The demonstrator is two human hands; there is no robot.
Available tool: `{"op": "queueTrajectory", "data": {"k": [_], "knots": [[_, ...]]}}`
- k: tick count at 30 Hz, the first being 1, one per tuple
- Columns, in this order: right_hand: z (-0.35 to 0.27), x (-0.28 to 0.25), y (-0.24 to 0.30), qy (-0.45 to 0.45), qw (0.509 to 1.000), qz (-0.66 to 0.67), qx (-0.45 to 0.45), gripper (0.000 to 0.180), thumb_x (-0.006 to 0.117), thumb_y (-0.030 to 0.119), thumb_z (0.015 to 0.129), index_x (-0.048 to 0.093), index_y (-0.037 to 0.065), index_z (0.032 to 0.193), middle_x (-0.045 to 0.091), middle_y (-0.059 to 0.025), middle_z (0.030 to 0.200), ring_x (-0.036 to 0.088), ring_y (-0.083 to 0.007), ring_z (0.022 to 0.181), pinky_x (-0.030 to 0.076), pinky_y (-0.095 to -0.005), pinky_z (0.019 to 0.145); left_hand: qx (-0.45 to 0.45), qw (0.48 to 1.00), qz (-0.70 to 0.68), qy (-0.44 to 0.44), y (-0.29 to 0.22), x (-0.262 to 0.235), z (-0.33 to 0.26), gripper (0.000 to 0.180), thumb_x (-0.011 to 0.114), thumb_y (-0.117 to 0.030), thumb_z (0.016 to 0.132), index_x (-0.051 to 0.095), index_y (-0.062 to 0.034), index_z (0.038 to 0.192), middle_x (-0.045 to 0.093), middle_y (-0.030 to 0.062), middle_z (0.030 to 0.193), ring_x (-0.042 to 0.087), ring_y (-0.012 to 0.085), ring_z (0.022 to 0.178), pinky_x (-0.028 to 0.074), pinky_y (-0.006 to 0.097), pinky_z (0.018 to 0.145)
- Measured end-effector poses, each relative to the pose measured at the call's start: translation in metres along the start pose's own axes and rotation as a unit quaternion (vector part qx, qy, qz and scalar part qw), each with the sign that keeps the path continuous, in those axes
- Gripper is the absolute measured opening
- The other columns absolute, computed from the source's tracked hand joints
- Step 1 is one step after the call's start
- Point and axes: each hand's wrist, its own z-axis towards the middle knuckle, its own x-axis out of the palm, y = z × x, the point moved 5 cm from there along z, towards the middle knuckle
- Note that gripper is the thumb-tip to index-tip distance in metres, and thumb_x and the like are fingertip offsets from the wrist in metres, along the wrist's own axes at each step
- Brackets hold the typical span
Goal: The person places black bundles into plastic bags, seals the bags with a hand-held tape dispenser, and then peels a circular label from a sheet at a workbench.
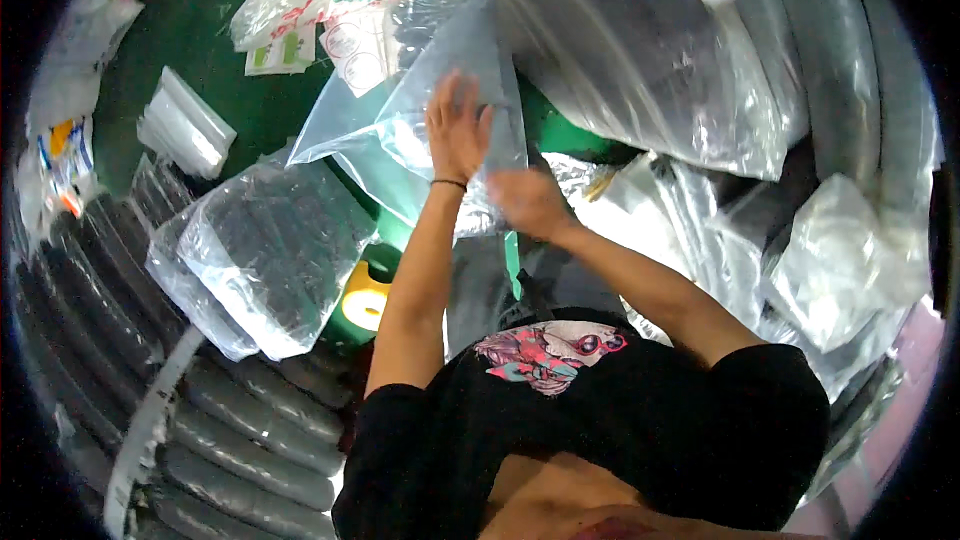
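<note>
A green work surface (210, 0) lay beneath the hands, visible mainly beyond and to the left of them. The clear plastic bag (400, 143), loose and creased, lay under the left hand (459, 135) and extended beyond its fingertips. The left hand was open, palm down, fingers extended and thumb apart; it appeared to rest on the film without gripping it. The right hand (530, 202) was just beside it, nearer the body, at the bag's near right edge. It was blurred; whether its fingers were closed, or held film, could not be told.

Adjacent items: a filled bag (270, 250) with dark contents, left of the hands; a yellow ring (365, 297), left of the left forearm; large clear sheeting (640, 60), beyond and right of the right hand.

Fault conditions, as judged: uneven pressure from the flat palm could have set creases or trapped air in the film. With no visible grip by the left hand, a pull from the right could have skewed the bag. Its loose left corner could have snagged on the filled bag.
</note>
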Motion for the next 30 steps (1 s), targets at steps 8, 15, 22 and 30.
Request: {"op": "queueTrajectory", "data": {"k": [8,15,22,30], "knots": [[0.281,-0.025,0.010,0.133,0.934,-0.152,-0.293,0.028,0.077,0.014,0.079,0.066,0.008,0.104,0.065,-0.0114,0.109,0.063,-0.0328,0.099,0.050,-0.0436,0.088,-0.192,0.975,0.100,-0.049,0.015,-0.015,-0.008,0.054,0.068,-0.037,0.090,0.055,-0.0133,0.137,0.057,0.0119,0.132,0.053,0.0325,0.120,0.040,0.048,0.103],[0.308,0.110,0.138,0.236,0.880,-0.056,-0.408,0.105,0.092,0.038,0.056,0.042,0.013,0.145,0.054,-0.0129,0.133,0.049,-0.0351,0.126,0.037,-0.0527,0.103,-0.314,0.949,-0.014,0.000,-0.009,-0.036,-0.030,0.081,0.060,-0.049,0.094,0.027,-0.0124,0.158,0.024,0.0140,0.164,0.023,0.0341,0.151,0.018,0.049,0.123],[0.367,0.222,0.237,0.551,0.767,0.303,-0.128,0.056,0.079,0.029,0.081,0.061,0.001,0.127,0.067,-0.0159,0.123,0.064,-0.0306,0.114,0.047,-0.0419,0.101,-0.327,0.943,-0.009,-0.061,-0.011,-0.034,-0.057,0.073,0.061,-0.045,0.095,0.036,-0.0118,0.155,0.028,0.0117,0.163,0.027,0.0310,0.150,0.025,0.044,0.122],[0.317,0.217,0.169,0.784,0.575,-0.180,-0.153,0.041,0.084,0.021,0.080,0.074,0.002,0.115,0.076,-0.0072,0.106,0.071,-0.0169,0.099,0.055,-0.0306,0.093,-0.343,0.936,0.009,-0.082,-0.013,-0.035,-0.044,0.068,0.058,-0.045,0.096,0.038,-0.0153,0.154,0.031,0.0071,0.162,0.031,0.0295,0.148,0.024,0.048,0.121]]}}
